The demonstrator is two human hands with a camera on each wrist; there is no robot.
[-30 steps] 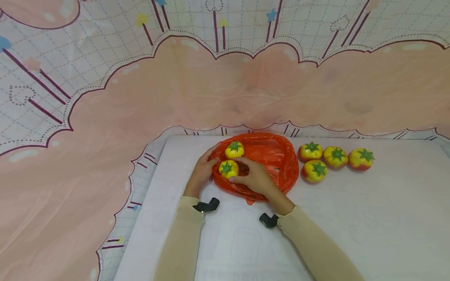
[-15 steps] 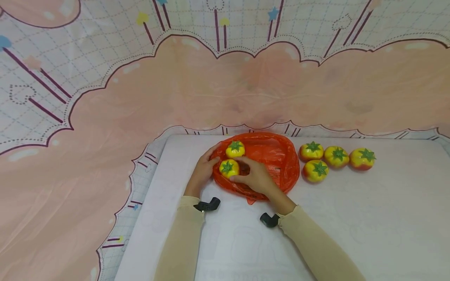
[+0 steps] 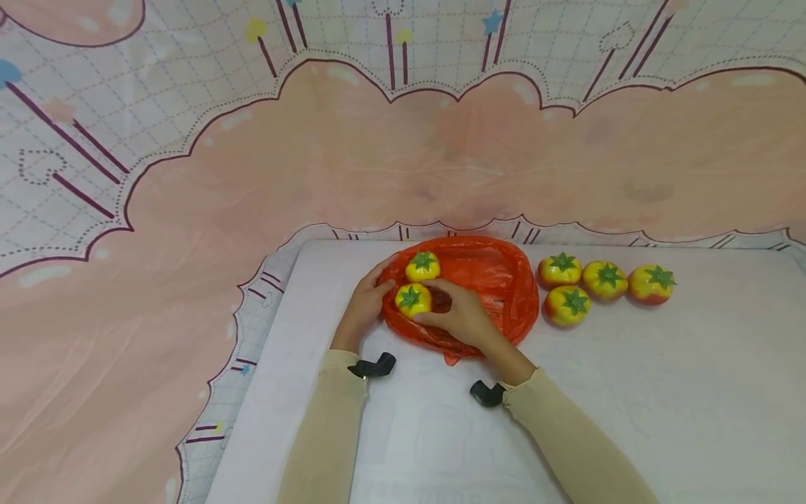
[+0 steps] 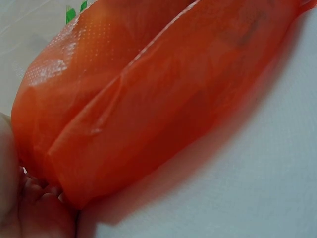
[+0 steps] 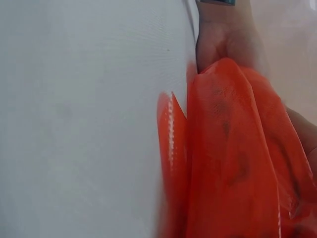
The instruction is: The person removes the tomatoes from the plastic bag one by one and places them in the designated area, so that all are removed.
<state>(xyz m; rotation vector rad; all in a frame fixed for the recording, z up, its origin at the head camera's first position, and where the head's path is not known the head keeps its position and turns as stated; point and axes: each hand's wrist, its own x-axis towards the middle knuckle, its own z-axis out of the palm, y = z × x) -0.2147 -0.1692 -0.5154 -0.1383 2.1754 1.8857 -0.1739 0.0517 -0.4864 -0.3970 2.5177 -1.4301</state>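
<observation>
A red plastic bag point(image 3: 497, 269) lies spread with its mouth facing up, its rim rolled round. Two yellow tomatoes with green star-shaped tops are inside at the left: a rear tomato point(image 3: 422, 266) and a front tomato point(image 3: 413, 300). My right hand point(image 3: 462, 315) reaches in over the near rim and holds the front tomato between thumb and fingers. At the bag's left side, my left hand point(image 3: 365, 301) grips the rim. Close up in the left wrist view, fingers point(image 4: 44, 213) meet the red plastic point(image 4: 148, 124). From the right wrist, the bag's outer wall point(image 5: 228, 158) hides the fingertips.
Right of the bag, several yellow-red tomatoes stand close together on the white table point(image 3: 661, 392), the nearest tomato point(image 3: 567, 306) almost at the rim. A patterned curtain point(image 3: 441, 161) hangs behind the table's back edge. Each wrist carries a black camera point(image 3: 376, 365).
Hardly anything differs. Both hands keep their places on the bag and the front tomato, while the whole head view shifts slightly.
</observation>
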